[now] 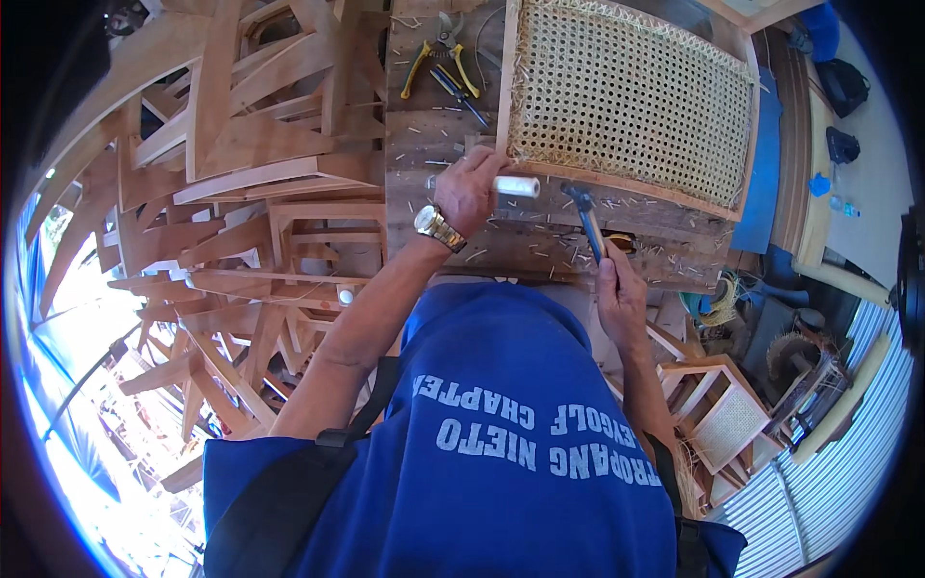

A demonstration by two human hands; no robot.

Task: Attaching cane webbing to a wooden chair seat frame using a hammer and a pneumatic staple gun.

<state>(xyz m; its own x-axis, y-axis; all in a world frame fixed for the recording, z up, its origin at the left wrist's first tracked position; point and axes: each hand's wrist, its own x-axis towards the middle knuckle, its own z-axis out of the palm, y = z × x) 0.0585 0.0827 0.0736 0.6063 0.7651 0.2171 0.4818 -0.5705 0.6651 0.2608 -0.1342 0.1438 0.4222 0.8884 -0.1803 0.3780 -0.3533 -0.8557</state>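
Note:
My left hand (pixel 467 193), with a watch at its wrist, is closed round a short white cylinder (pixel 518 186). One end of the cylinder sticks out to the right of my fingers; its exact kind I cannot make out. In my right hand (pixel 621 289) is a hammer (pixel 588 223), gripped by its handle with the head pointing away from me. Just beyond both hands lies a wooden frame (pixel 626 189) filled with woven cane webbing (pixel 631 96). Loose strands fringe the webbing along the frame's edges. My left fingers are close to the frame's near left corner.
Yellow-handled pruning shears (pixel 443 48) and a blue-and-black slim tool (pixel 458 94) lie on the wooden workbench (pixel 424 130), left of the frame. Cane scraps litter the bench. Stacked wooden chair frames (pixel 260 154) crowd the left. A smaller caned piece (pixel 729 429) stands at lower right.

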